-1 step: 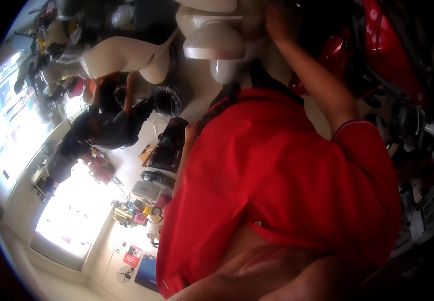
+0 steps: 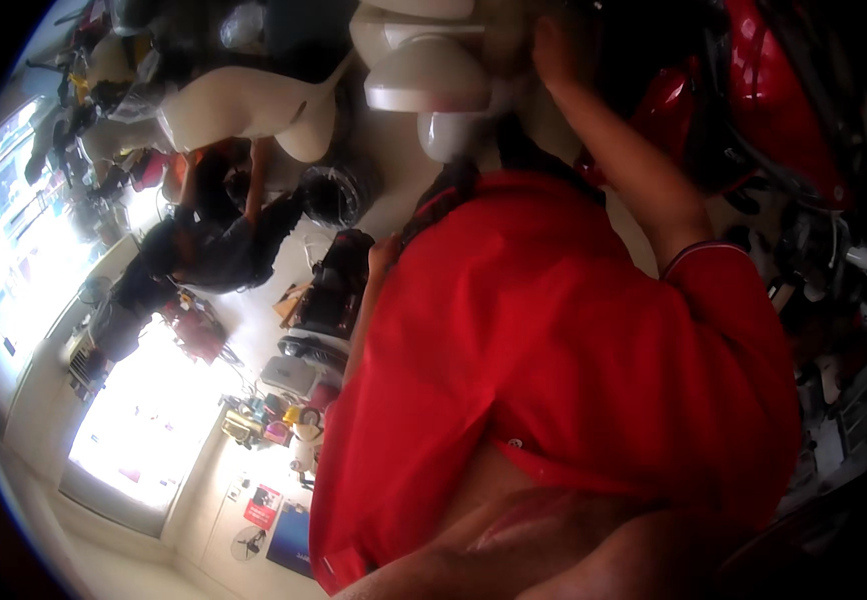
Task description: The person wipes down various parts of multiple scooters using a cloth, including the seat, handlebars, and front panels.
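My right hand (image 2: 553, 55) reaches forward at the top of the head view, beside a cream scooter body (image 2: 428, 75) with a rounded lower end. Shadow and blur hide its fingers, so whether it holds or touches anything does not show. My left hand (image 2: 384, 256) hangs low at my left side, against the edge of my red shirt (image 2: 553, 330). It is small and partly covered there, and its fingers cannot be made out. A black case-like thing (image 2: 338, 285) lies just left of it.
Further left stands another cream scooter (image 2: 243, 105), with a person in dark clothing (image 2: 228, 255) bent close to it. Between us is a black round tub or tyre (image 2: 336, 195). A red motorcycle (image 2: 773, 90) stands close on my right. Assorted parts (image 2: 833, 400) are piled behind it.
The view has shifted very slightly. Otherwise my arms and the things around look the same.
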{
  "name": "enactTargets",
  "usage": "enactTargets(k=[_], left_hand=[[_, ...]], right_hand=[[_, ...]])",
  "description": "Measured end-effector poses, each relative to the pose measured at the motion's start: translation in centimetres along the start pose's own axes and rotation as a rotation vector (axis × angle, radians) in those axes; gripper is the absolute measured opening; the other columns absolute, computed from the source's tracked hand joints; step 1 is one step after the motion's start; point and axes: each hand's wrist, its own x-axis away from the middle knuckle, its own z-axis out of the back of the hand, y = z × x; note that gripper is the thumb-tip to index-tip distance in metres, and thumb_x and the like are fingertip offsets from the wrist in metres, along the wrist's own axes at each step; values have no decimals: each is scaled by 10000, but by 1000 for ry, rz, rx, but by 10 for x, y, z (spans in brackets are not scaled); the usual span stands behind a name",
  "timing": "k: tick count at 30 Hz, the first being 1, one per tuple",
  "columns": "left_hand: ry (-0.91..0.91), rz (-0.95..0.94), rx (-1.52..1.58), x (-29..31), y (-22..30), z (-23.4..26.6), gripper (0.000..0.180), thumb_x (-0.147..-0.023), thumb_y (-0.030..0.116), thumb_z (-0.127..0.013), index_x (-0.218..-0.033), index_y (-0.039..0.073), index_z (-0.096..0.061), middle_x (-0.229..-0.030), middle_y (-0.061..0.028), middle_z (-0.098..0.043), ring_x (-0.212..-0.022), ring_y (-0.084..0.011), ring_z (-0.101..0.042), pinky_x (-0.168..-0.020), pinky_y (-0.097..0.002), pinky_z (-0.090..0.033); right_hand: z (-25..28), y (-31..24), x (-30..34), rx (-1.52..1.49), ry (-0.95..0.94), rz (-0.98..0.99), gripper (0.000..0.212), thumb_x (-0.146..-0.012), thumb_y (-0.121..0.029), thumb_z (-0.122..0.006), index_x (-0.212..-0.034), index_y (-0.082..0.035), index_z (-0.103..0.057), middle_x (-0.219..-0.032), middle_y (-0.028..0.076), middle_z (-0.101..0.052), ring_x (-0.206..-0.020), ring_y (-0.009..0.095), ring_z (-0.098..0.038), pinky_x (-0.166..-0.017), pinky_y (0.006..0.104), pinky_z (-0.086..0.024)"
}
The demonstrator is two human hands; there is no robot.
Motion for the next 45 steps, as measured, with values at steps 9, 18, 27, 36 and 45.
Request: enactTargets(k=[9, 18, 27, 36, 45], left_hand=[[-31, -84, 34, 17, 22, 13, 245, -945, 299, -500, -866, 118, -644, -771, -105, -648, -726, -275, -638, -660, -385, -486], [-7, -290, -3, 12, 28, 35, 241, -938, 302, -517, -919, 119, -672, -800, -83, -667, -762, -250, -653, -700, -362, -509], [-23, -571, -61, 21, -47, 40, 263, -914, 262, -561, -948, 39, -695, -815, -91, -685, -799, -199, -663, -738, -333, -520], [-152, -24, 369, 27, -84, 65, 286, -908, 240, -583, -908, -26, -686, -827, -98, -683, -790, -175, -658, -733, -329, -517], [-121, -96, 616, 47, 9, 102, 276, -913, 241, -586, -879, -18, -676, -810, -87, -667, -747, -171, -640, -691, -325, -501]], right_hand=[[12, 50, 39, 261, 129, 114, 380, -912, -298, -545, -1158, -22, -631, -1079, 227, -647, -1026, 393, -609, -878, 440, -487], [6, 121, 78, 388, -271, -262, 562, -846, -406, -642, -1228, 1, -582, -957, 197, -684, -779, 264, -687, -748, 374, -531], [21, 129, 217, 330, -313, -619, 439, -832, -244, -663, -1191, -10, -572, -1133, 200, -630, -931, 284, -657, -723, 378, -530], [-9, 55, 169, -619, 163, -763, 486, -810, 7, -630, -1268, -84, -495, -1107, 139, -558, -907, 246, -596, -670, 312, -567], [11, -29, 19, -1098, 300, -315, 215, -867, -134, -631, -1014, 20, -661, -1030, 178, -652, -884, 315, -631, -764, 366, -513]])
